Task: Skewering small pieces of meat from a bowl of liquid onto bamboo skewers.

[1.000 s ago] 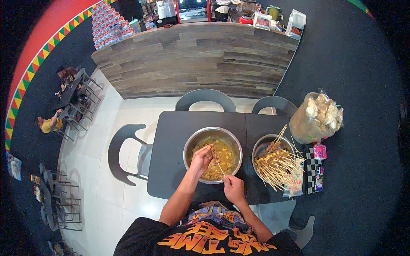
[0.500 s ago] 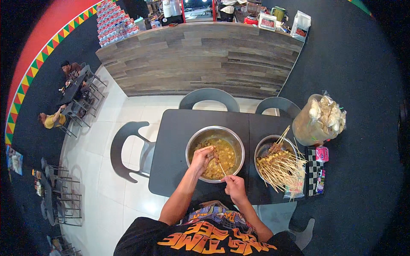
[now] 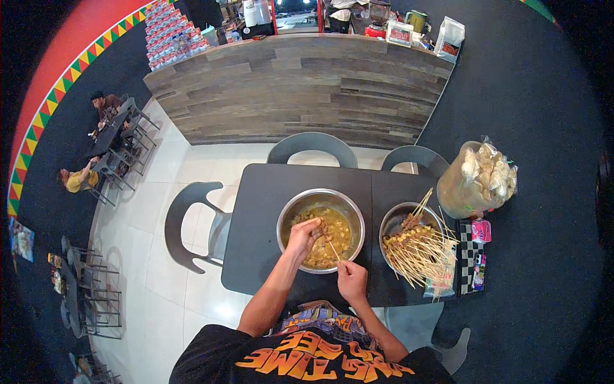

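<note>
A large steel bowl [image 3: 289, 214] of yellow marinated meat sits on the dark table [image 3: 256, 224] in front of me. My left hand [image 3: 303, 234] is over the bowl, fingers pinched on a piece of meat. My right hand [image 3: 352, 280] is at the bowl's near rim and grips a thin wooden skewer [image 3: 333, 250] that points up toward the left hand. To the right, a second steel bowl [image 3: 396, 217] holds a pile of filled skewers [image 3: 419, 253], their bare sticks fanning over its rim.
A clear bag of pale crackers [image 3: 478, 178] stands at the table's far right, beside small packets and a checkered item [image 3: 472, 256]. Grey chairs [image 3: 188, 224] ring the table. A wooden counter [image 3: 300, 89] runs behind. Two people sit at a table [image 3: 109, 137] far left.
The camera view has shifted slightly. Both hands stay at the meat bowl, working the skewer; nothing else has moved.
</note>
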The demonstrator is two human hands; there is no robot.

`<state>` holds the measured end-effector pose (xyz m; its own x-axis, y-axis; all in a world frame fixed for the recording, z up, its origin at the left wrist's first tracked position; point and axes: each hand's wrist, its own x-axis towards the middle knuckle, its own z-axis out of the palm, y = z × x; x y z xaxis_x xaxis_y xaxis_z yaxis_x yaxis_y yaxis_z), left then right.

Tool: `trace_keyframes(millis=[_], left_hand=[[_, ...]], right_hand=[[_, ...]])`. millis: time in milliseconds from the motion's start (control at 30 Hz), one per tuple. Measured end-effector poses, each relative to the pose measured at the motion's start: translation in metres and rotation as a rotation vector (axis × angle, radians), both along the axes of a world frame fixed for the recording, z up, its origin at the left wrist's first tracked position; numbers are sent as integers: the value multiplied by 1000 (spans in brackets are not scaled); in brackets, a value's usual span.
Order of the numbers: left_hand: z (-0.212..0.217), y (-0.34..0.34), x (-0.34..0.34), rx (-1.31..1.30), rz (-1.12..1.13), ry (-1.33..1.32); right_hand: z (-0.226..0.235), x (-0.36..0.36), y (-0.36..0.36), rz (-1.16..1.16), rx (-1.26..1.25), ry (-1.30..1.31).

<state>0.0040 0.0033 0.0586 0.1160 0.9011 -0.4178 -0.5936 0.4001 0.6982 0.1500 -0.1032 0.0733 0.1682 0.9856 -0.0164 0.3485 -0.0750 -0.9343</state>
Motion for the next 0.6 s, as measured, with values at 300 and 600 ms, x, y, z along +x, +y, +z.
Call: trace_keyframes(millis=[300, 600], left_hand=[[-6, 8, -3, 11, -33, -183], [-6, 1, 2, 161, -19, -98]], right_hand=[[-7, 1, 9, 66, -371, 896], [-12, -11, 9, 58, -350, 945]])
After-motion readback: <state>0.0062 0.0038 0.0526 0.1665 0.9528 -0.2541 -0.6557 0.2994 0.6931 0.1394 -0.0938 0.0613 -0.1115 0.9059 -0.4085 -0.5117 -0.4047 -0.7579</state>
